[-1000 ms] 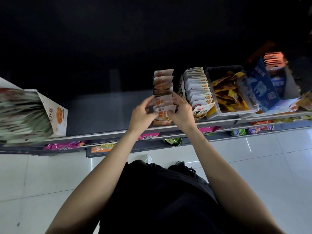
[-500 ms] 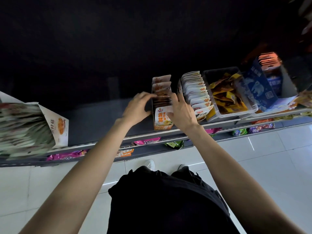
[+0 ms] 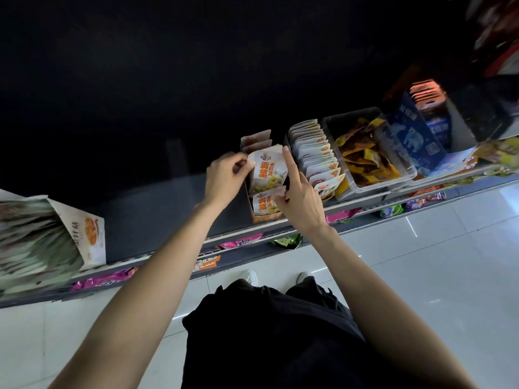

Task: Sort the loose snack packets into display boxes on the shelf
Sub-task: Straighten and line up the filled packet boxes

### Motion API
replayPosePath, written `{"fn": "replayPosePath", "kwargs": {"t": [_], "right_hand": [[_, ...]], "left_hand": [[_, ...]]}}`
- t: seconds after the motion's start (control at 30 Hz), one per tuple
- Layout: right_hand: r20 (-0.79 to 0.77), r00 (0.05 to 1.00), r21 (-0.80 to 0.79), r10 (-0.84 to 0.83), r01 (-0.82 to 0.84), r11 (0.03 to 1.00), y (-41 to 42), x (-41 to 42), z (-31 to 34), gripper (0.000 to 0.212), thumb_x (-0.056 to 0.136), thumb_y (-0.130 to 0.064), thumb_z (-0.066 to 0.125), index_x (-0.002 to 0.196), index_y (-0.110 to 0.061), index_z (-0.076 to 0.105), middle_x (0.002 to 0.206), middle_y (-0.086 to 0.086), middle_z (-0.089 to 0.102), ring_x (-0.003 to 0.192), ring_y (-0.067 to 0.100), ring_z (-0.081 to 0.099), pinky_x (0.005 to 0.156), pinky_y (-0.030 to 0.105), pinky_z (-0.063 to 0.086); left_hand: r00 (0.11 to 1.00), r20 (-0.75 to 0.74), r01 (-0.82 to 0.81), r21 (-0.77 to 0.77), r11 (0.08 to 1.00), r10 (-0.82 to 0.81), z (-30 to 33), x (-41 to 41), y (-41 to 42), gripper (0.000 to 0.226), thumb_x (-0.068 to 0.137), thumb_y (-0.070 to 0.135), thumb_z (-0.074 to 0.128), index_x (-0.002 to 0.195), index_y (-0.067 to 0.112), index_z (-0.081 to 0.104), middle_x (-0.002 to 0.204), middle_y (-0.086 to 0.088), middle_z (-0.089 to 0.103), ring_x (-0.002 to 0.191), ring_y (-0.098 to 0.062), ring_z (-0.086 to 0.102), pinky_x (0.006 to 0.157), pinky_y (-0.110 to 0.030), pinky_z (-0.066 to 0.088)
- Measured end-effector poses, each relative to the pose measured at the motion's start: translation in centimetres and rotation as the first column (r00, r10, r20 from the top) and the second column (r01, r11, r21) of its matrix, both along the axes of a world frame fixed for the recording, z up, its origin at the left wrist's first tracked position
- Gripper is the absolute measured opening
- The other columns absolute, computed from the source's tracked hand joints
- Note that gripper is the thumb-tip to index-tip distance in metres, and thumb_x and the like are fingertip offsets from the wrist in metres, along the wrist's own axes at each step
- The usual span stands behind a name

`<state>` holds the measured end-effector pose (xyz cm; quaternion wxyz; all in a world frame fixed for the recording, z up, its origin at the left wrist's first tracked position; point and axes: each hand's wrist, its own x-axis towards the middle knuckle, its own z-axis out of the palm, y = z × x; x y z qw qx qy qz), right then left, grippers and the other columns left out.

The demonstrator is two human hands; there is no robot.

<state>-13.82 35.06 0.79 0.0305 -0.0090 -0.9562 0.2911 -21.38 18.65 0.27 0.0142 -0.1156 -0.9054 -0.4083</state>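
An orange display box (image 3: 266, 217) stands at the shelf's front edge with white-and-orange snack packets upright in it. My left hand (image 3: 224, 179) pinches the left edge of a tilted packet (image 3: 268, 172) in the middle of the row. My right hand (image 3: 299, 192) touches that packet's right edge with the forefinger raised, while its thumb and other fingers hold the front packet (image 3: 265, 203). More packets (image 3: 255, 140) stand behind, partly hidden.
A second box of white packets (image 3: 317, 153) sits right of it, then a clear bin of yellow packets (image 3: 365, 161) and a blue carton (image 3: 412, 138). A white box (image 3: 84, 231) stands far left. The shelf (image 3: 157, 220) between is bare. Lower shelves hold packets.
My left hand moved from the box's left side onto a middle packet, which now leans forward with its face showing. My right hand shifted to steady the front packets.
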Motion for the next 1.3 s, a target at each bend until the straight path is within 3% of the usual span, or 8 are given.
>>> {"fn": "replayPosePath", "kwargs": {"t": [0.27,0.4,0.5,0.67,0.77,0.97,1.2,1.3], "right_hand": [[0.113,0.993,0.205,-0.044,0.02,0.979,-0.4,-0.9,0.6,0.086,0.088,-0.021,0.063,0.152,-0.019,0.005,0.132,0.012,0.052,0.08,0.027,0.066,0.064,0.036,0.056],[0.115,0.992,0.273,-0.045,0.012,0.962,-0.8,-2.1,1.1,0.077,0.089,-0.016,0.061,0.15,-0.018,0.015,0.131,0.013,0.053,0.085,0.031,0.067,0.067,0.037,0.053],[0.114,0.988,0.217,-0.104,0.077,0.973,-1.1,-2.6,1.0,0.054,0.09,-0.011,0.059,0.137,-0.013,0.033,0.11,0.014,0.064,0.087,0.034,0.066,0.066,0.036,0.051],[0.105,0.977,0.072,-0.184,0.177,0.982,-1.6,-2.2,0.2,0.037,0.092,-0.014,0.058,0.122,-0.007,0.04,0.099,0.017,0.067,0.087,0.036,0.067,0.064,0.037,0.05],[0.085,0.978,0.021,-0.189,0.187,0.982,-1.1,-2.0,-0.1,0.032,0.09,-0.013,0.06,0.116,-0.004,0.043,0.092,0.017,0.068,0.081,0.036,0.066,0.059,0.031,0.043],[-0.156,0.972,-0.096,-0.175,0.161,0.982,-0.8,-1.5,0.3,0.011,0.082,0.0,0.063,0.092,-0.002,0.06,0.073,0.009,0.065,0.062,0.021,0.06,0.051,0.019,0.034],[0.002,0.992,-0.011,-0.127,0.127,0.992,-1.3,-3.3,0.1,0.056,0.084,0.004,0.06,0.135,-0.011,0.042,0.128,0.018,0.047,0.091,0.033,0.061,0.063,0.027,0.04],[-0.01,0.99,-0.071,-0.142,0.141,0.987,-0.8,-2.1,-0.4,0.06,0.085,-0.001,0.063,0.139,-0.007,0.037,0.132,0.019,0.045,0.093,0.033,0.063,0.07,0.033,0.05]], "left_hand": [[0.98,0.184,-0.09,0.108,0.99,0.069,-0.2,-1.3,-1.5,0.05,0.076,0.021,0.078,0.119,0.015,0.054,0.11,0.003,0.061,0.094,-0.009,0.059,0.074,-0.013,0.046],[0.976,0.195,-0.137,0.202,0.97,0.097,0.7,-0.8,-1.9,0.034,0.089,0.021,0.064,0.122,0.018,0.055,0.107,0.01,0.059,0.089,-0.003,0.061,0.081,-0.021,0.053],[0.969,0.237,-0.128,0.254,0.959,0.066,1.0,0.2,-1.6,0.024,0.093,0.014,0.054,0.116,0.019,0.06,0.105,0.01,0.062,0.093,-0.008,0.064,0.086,-0.031,0.054],[0.956,0.273,-0.179,0.259,0.949,0.106,0.4,3.5,-0.7,0.03,0.083,-0.003,0.059,0.106,0.015,0.052,0.104,0.004,0.062,0.091,-0.005,0.063,0.075,-0.008,0.047],[0.942,0.31,-0.197,0.207,0.958,0.127,-0.3,4.9,-0.5,0.027,0.08,-0.002,0.062,0.099,0.015,0.051,0.097,0.005,0.062,0.088,-0.005,0.062,0.075,-0.01,0.048],[0.928,0.371,-0.001,0.022,1.0,-0.007,-0.6,5.2,-0.8,0.037,0.084,0.017,0.067,0.12,0.019,0.056,0.102,0.009,0.055,0.085,-0.006,0.053,0.069,-0.008,0.038],[0.939,0.318,-0.196,0.169,0.966,0.135,-0.6,3.8,0.0,0.029,0.084,0.023,0.07,0.109,0.015,0.059,0.094,0.01,0.063,0.077,0.002,0.06,0.065,-0.004,0.045],[0.939,0.291,-0.231,0.143,0.962,0.182,-1.2,4.2,0.2,0.012,0.084,0.019,0.069,0.092,0.017,0.06,0.083,0.01,0.063,0.074,-0.004,0.06,0.067,-0.013,0.048]]}}
